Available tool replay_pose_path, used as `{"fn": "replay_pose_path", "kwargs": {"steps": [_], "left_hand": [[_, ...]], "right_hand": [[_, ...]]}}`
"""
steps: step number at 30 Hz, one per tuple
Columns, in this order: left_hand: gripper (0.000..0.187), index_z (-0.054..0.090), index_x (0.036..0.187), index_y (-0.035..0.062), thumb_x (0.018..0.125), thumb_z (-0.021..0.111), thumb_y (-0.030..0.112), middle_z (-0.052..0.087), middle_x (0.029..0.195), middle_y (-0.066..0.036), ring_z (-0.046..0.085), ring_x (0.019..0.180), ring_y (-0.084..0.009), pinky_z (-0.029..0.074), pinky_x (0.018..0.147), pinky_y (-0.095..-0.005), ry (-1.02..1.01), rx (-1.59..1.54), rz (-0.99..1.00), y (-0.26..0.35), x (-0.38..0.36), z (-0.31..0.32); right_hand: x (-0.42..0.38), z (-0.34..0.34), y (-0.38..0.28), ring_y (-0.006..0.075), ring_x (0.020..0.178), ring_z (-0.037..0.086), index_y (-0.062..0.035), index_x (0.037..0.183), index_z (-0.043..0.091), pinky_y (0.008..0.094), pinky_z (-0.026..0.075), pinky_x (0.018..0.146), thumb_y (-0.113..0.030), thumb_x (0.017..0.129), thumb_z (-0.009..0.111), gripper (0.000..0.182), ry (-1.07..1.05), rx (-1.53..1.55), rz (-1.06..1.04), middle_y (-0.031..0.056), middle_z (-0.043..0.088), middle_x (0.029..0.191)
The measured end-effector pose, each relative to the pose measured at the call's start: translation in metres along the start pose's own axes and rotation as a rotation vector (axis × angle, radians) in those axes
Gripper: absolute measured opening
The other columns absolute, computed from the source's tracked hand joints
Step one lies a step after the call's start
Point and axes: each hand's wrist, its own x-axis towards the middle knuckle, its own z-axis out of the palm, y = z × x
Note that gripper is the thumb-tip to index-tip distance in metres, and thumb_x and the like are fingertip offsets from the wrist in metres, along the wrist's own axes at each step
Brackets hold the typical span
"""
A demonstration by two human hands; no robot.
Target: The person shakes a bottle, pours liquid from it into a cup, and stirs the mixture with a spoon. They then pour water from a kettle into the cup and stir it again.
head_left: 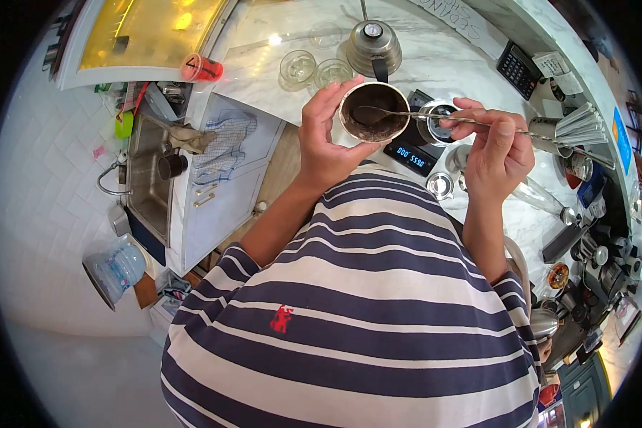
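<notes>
My left hand (326,134) is wrapped round a white-rimmed cup (388,131), tilted so its dark brown inside shows. In my right hand (497,146) is a long bar spoon (435,116) with a twisted handle; its bowl is inside the cup, near the brown contents. Below the cup, a black digital scale (411,156) with lit blue digits lies on the counter. A glass vessel with a dark top (439,123) stands beside the scale, partly behind the spoon. A small round metal piece (439,185) is close by.
A gooseneck kettle (374,47) with a dial and several clear glasses (297,68) stand at the back. A calculator (517,70) and a holder of white straws (580,128) are on the right. To the left is a sink (148,182), with a checked cloth (223,146) beside it.
</notes>
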Motion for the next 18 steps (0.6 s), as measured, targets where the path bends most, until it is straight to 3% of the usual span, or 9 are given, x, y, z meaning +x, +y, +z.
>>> {"fn": "replay_pose_path", "kwargs": {"steps": [18], "left_hand": [[0.113, 0.018, 0.153, 0.0092, 0.07, 0.092, -0.007, 0.046, 0.151, -0.034, 0.058, 0.134, -0.0366, 0.055, 0.11, -0.0433, -0.017, 0.013, 0.045, -0.0016, 0.0004, -0.0034]], "right_hand": [[-0.0017, 0.0094, 0.001, 0.0258, 0.074, 0.074, 0.0131, 0.094, 0.069, 0.0366, 0.063, 0.071, -0.017, 0.111, 0.053, 0.038, 0.01, -0.1, -0.007, 0.0229, 0.071, 0.094]]}}
